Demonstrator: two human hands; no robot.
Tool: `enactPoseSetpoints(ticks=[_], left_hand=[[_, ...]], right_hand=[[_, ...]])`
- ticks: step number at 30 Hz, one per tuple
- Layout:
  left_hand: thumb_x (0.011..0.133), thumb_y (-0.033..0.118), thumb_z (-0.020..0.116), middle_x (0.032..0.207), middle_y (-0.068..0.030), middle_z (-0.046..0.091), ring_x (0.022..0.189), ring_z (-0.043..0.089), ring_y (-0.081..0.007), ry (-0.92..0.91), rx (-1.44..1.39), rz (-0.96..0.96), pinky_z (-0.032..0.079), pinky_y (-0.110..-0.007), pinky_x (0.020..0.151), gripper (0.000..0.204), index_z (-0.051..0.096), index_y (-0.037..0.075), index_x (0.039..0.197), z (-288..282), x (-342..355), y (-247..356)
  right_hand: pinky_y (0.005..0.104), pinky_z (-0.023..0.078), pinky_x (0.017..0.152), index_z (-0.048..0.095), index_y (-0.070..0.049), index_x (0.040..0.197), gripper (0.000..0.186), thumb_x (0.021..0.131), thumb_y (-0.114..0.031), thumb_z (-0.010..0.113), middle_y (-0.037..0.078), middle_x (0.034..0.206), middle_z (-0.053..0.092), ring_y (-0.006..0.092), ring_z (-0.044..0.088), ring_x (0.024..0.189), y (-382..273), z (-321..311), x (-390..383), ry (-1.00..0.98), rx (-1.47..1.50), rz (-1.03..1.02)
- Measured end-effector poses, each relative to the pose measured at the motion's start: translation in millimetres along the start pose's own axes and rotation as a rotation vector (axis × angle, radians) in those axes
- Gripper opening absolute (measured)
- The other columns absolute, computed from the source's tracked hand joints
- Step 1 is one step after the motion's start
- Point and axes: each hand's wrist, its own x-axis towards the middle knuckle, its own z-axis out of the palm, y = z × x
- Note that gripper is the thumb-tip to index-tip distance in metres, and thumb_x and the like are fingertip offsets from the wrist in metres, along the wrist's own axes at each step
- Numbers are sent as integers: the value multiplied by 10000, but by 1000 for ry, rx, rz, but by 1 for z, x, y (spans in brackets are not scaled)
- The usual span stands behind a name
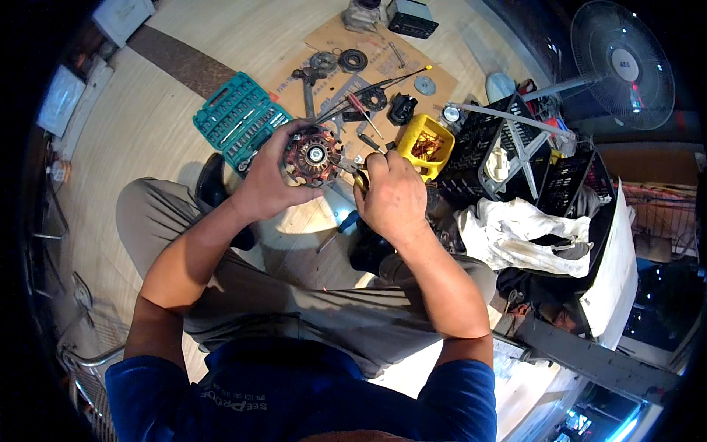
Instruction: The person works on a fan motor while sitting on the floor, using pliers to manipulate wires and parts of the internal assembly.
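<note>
My left hand point(264, 177) is wrapped round the left side of a round motor part with copper windings point(315, 156), its fingers over the top edge and thumb underneath. The end with the bright metal hub faces up. In my right hand point(394, 193) is a pair of pliers point(347, 166), closed in the fist. Its jaws reach left to the right rim of the windings; whether they grip a wire is too small to tell. Just beyond my right hand stands a yellow cut-open container point(418, 127) with copper scraps point(431, 146) inside.
A cardboard sheet point(335, 40) ahead carries a hammer point(308, 92), a red-handled screwdriver point(364, 114) and black ring parts point(352, 60). A teal socket set point(239, 118) lies open at left. Black crates point(479, 140), a white cloth point(515, 236) and a fan point(624, 66) stand right.
</note>
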Motion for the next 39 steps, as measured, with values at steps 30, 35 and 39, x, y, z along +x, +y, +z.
enactPoseSetpoints(ticks=[30,35,39], left_hand=[[494,185,908,1292,-190,526,1186,547,-276,-457,-971,-328,398,-397,1055,1115,292,-77,1384,-4,-2,-3],[491,234,922,1227,-205,555,1110,585,-333,-500,-1061,-330,510,-428,908,1107,317,-68,1367,-4,-3,-4],[530,196,897,1236,-196,548,1109,581,-322,-498,-1179,-328,531,-409,860,1043,333,-47,1373,-1,-3,6]], right_hand=[[240,444,582,622,-42,1051,144,955,-108,537,-15,755,596,75,525,650,14,-24,1,-378,1511,681],[236,383,499,540,-59,1007,98,952,-136,565,3,792,557,94,486,614,16,-25,2,-448,1620,757],[245,415,504,577,-11,1032,160,940,-141,591,16,796,594,99,531,633,23,-1,-4,-223,1093,509]])
